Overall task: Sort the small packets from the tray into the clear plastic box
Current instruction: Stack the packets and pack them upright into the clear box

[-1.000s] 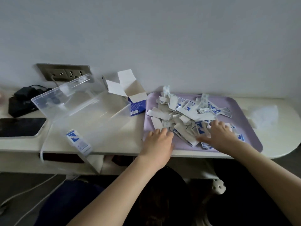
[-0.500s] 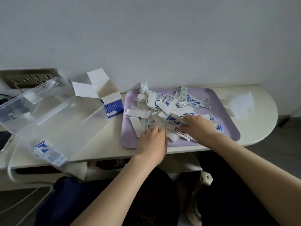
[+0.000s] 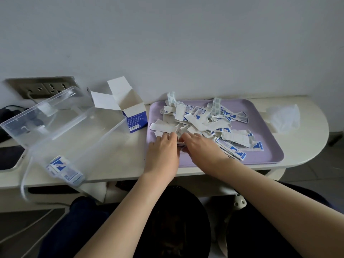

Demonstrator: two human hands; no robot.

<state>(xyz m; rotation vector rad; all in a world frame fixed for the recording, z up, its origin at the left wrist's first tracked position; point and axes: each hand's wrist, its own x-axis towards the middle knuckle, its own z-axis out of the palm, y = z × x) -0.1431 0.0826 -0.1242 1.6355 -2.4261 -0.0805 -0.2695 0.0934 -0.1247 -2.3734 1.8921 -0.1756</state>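
A lilac tray [image 3: 268,155] on the white table holds a loose heap of small white-and-blue packets [image 3: 202,120]. My left hand [image 3: 163,151] and my right hand [image 3: 201,148] meet at the heap's near left edge, fingers curled down into the packets. A small packet [image 3: 180,144] shows between the two hands, though who holds it is unclear. The clear plastic box [image 3: 55,131] stands open at the left. Inside it, a few packets [image 3: 63,169] lie at the near corner.
An opened white-and-blue carton [image 3: 130,112] stands between box and tray. A wall socket plate [image 3: 41,87] is behind the box, a dark phone [image 3: 9,157] at the far left. Crumpled clear plastic [image 3: 284,116] lies right of the tray. The table's front edge runs just below my wrists.
Both hands have drawn together at the heap's near left edge; the right hand slid left across the packets. The camera view shifted.
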